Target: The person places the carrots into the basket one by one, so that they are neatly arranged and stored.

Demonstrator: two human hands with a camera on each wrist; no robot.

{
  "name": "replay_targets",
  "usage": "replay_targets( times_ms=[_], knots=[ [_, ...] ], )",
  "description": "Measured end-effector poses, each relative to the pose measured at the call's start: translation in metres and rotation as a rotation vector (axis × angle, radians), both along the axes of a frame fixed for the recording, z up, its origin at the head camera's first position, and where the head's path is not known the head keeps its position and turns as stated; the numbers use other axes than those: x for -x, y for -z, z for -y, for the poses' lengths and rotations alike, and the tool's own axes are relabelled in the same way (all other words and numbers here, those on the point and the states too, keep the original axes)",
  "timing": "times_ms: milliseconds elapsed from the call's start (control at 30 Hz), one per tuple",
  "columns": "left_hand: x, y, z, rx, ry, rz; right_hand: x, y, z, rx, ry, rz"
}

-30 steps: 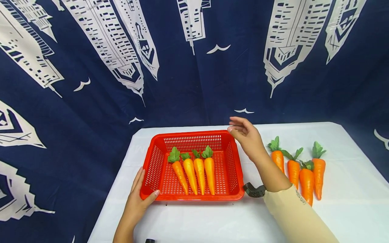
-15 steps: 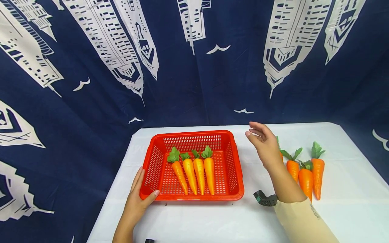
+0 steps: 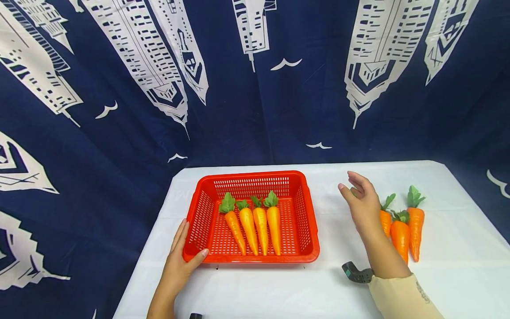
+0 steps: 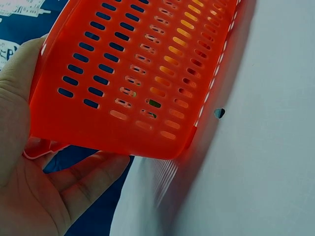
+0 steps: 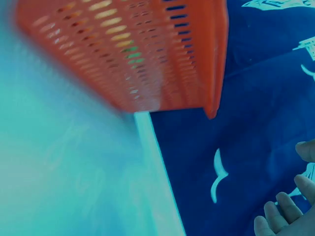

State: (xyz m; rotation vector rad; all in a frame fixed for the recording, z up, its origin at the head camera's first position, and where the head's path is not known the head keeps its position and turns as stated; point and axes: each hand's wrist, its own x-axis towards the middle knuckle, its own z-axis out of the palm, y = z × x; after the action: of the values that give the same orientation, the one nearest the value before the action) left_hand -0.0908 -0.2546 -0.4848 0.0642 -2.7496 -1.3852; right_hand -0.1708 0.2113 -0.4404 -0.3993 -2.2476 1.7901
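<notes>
Gripping the red perforated plastic basket (image 3: 255, 259), at centre of the head view with four slim leafy carrots (image 3: 260, 226) inside, by its lower-left corner with the left hand (image 3: 178, 262). Holding nothing with the right hand (image 3: 364, 204), relaxed and half-spread right of centre, near partly hidden thicker orange carrots (image 3: 400, 237) on the white tablecloth (image 3: 271, 292).

On the tabletop (image 3: 255, 292), a basket (image 3: 252, 259) with four carrots (image 3: 261, 226) inside. To its right, more carrots (image 3: 400, 235). Behind the tabletop, a hanging cloth (image 3: 279, 110).
</notes>
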Motion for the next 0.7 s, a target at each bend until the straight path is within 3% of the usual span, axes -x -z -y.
replay_targets(
  times_ms=[367,700],
  knots=[
    [0.0,0.0,0.0,0.017,0.001,-0.001,-0.006,0.025,-0.018,-0.02,0.067,0.043],
    [0.0,-0.001,-0.001,0.005,0.008,-0.009,-0.011,0.039,-0.027,-0.071,0.105,0.153]
  ],
)
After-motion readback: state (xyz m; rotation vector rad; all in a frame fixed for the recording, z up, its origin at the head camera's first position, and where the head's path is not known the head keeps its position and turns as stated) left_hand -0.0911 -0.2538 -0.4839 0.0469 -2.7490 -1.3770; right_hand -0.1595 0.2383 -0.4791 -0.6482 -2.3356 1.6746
